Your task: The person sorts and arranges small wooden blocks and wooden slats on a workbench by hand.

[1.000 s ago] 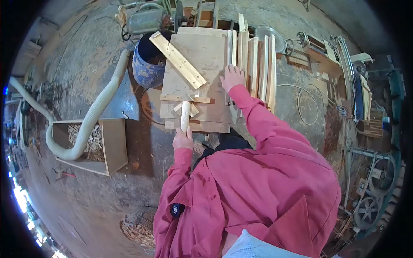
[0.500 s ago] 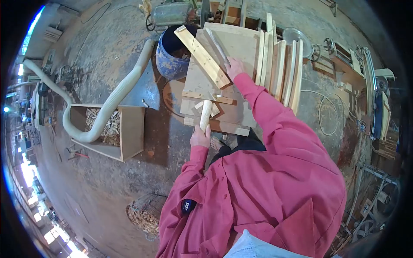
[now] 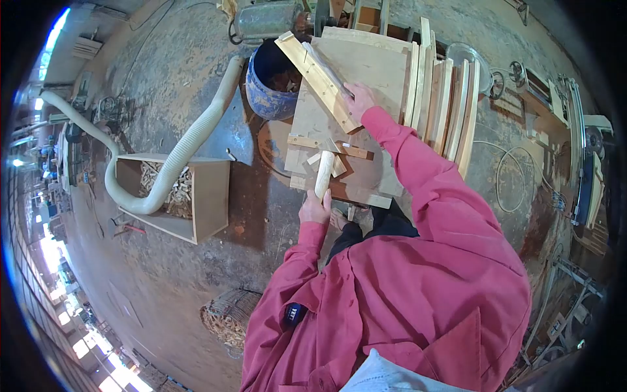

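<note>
Near the frame's centre, the left hand is clenched around a pale wooden rod lying on the counter. Higher up, the right hand grips a thin wooden strip beside a diagonal plank.

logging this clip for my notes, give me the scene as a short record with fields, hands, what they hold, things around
setting: wood workshop, dusty concrete floor
left hand: grip closed around the near end of a rounded wooden handle lying on the work board
right hand: resting on a thin wooden strip beside the diagonal wooden batten
right of board: curved wooden slats stacked on edge
left of board: blue barrel, ribbed dust hose, open wooden box holding offcuts
near floor: basket of wood chips
clothing: red long-sleeved jacket
</note>
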